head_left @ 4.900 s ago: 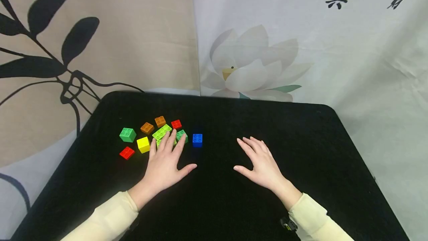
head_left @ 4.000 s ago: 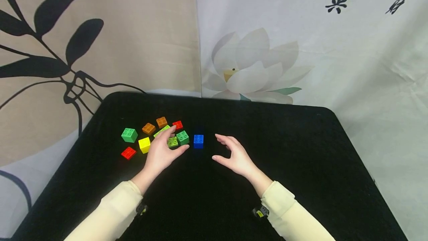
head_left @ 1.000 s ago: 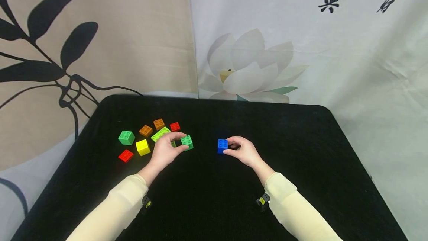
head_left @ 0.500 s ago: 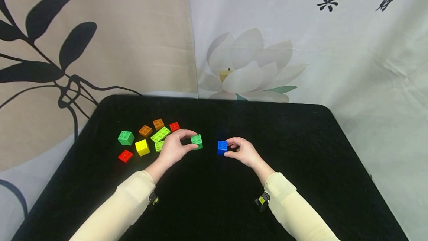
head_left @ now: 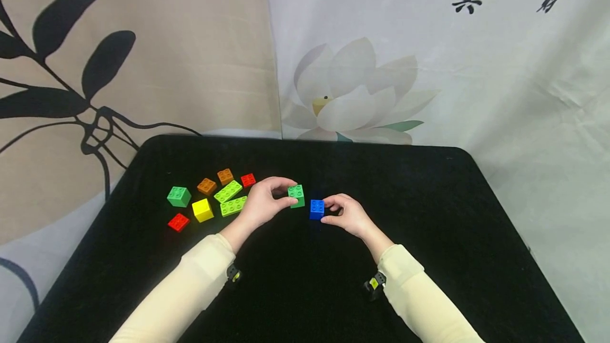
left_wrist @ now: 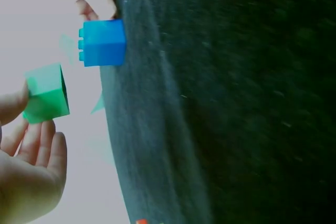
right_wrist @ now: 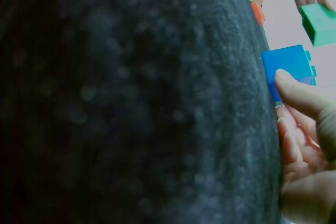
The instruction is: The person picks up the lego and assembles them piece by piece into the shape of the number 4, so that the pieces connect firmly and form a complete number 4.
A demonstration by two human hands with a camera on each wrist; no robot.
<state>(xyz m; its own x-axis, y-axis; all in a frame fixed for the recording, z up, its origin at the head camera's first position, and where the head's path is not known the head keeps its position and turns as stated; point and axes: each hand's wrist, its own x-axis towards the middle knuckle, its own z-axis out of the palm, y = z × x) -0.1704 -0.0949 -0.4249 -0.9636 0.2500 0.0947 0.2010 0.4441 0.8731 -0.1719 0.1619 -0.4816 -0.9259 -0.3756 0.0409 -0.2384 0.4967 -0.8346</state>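
My left hand pinches a green toy brick between thumb and fingertips. In the left wrist view this green brick is raised off the table, higher than the blue one. Just to its right, my right hand grips a blue toy brick by its right side. The right wrist view has the thumb pressed on the blue brick, its studs pointing up from the table. A small gap separates the two bricks.
Left of my hands on the black table lie a second green brick, a yellow block, two orange bricks, two lime bricks and two red bricks. Printed cloth hangs behind the table.
Both hands, first spread and holding nothing, have taken a brick each. The blue brick came right, then stayed nearly still. Over the last second the green one moved right and up towards it.
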